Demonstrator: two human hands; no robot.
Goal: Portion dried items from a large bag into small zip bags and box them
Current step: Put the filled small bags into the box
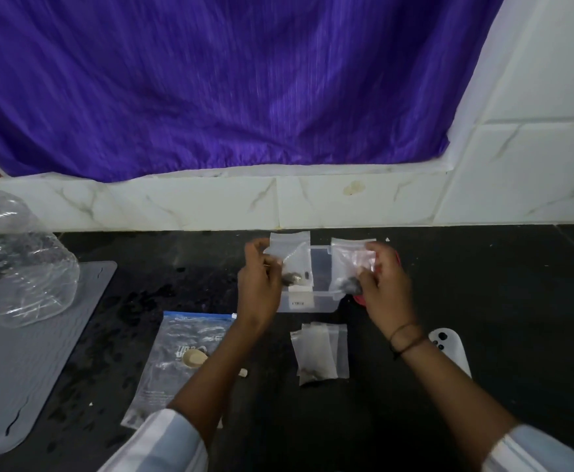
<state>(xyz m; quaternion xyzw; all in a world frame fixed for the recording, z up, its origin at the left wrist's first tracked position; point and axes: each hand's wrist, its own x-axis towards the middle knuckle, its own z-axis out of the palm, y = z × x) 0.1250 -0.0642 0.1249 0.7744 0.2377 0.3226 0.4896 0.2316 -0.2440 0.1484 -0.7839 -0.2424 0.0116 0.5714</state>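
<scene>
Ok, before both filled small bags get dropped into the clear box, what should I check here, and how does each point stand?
1. Left hand grips a small zip bag: ok.
2. Right hand grips a second small bag: ok.
3. Dark items inside each bag: ok.
4. Zip seals closed: cannot tell, blurred.
5. Clear box open, below the bags: ok.
6. More bags waiting on the counter: ok.

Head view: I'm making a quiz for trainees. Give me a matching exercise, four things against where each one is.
Things:
1. clear box
2. large zip bag
3. pile of small bags
4. purple curtain

Places:
A. lying flat near the left forearm
B. hanging above the tiled ledge
C. behind the two held bags
D. on the counter between the forearms

Pairs: 1-C, 2-A, 3-D, 4-B
</scene>
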